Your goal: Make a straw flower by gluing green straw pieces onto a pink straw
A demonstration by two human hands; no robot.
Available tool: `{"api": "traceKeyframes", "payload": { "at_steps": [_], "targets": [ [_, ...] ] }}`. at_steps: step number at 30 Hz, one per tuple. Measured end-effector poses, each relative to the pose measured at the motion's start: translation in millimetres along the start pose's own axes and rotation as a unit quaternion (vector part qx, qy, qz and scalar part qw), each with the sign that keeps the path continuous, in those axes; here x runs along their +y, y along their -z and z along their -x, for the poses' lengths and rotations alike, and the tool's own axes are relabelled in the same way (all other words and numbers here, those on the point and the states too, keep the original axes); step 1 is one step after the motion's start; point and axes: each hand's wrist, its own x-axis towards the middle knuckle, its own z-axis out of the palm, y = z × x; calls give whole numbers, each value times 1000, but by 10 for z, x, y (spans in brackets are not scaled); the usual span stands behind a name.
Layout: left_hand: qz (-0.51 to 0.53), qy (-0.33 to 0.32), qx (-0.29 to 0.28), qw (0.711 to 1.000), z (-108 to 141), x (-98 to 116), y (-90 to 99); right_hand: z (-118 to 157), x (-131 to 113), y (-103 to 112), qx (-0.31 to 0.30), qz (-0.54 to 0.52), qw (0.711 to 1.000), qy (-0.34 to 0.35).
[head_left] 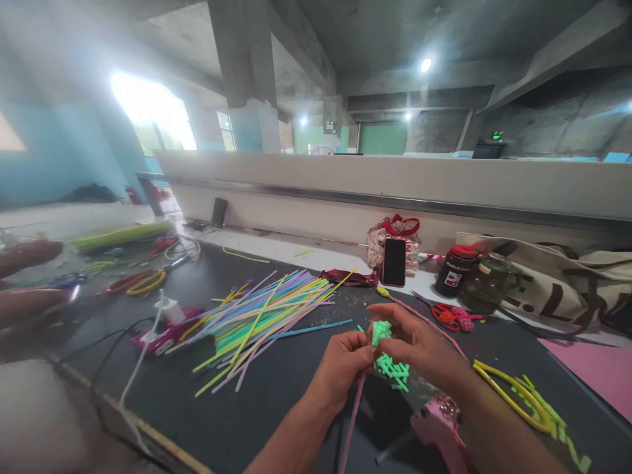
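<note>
My left hand [340, 368] is closed, thumb and fingertips pinching the base of a bright green bunch of short pieces [381, 331]. Out of this hand a long pale pink stem [351, 421] runs down toward me. My right hand [419, 342] curls round the bunch from the other side, thumb against it and index finger raised. Just under the hands lies a loose pile of short green cut pieces [394, 372]. A pink glue gun [437, 428] lies below my right wrist, partly hidden by the forearm.
Long coloured sticks [271, 322] are spread to the left, beside a magenta tool [172, 332] with cables. Yellow-handled scissors [518, 398] and red-handled scissors [444, 316] lie right. A phone [394, 262], dark bottle [454, 271] and jug [488, 283] stand behind. Another person's arm [29, 306] reaches in left.
</note>
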Motion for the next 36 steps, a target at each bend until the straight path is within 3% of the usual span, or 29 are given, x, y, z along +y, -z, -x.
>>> {"api": "traceKeyframes", "payload": {
  "at_steps": [9,14,20,31,36],
  "targets": [
    [32,-7,3,999,-21,-11,19,-6,18,67,1,14,1000,15],
    [59,7,6,998,-23,2,31,1,-36,107,100,172,978,70],
    [47,-5,7,999,-47,-47,60,12,-46,45,102,267,947,147],
    [37,-7,21,999,-53,-55,55,-26,-7,32,123,301,934,145],
    [8,-8,30,999,-29,-21,29,-32,-7,22,163,296,930,145]
  ]
}}
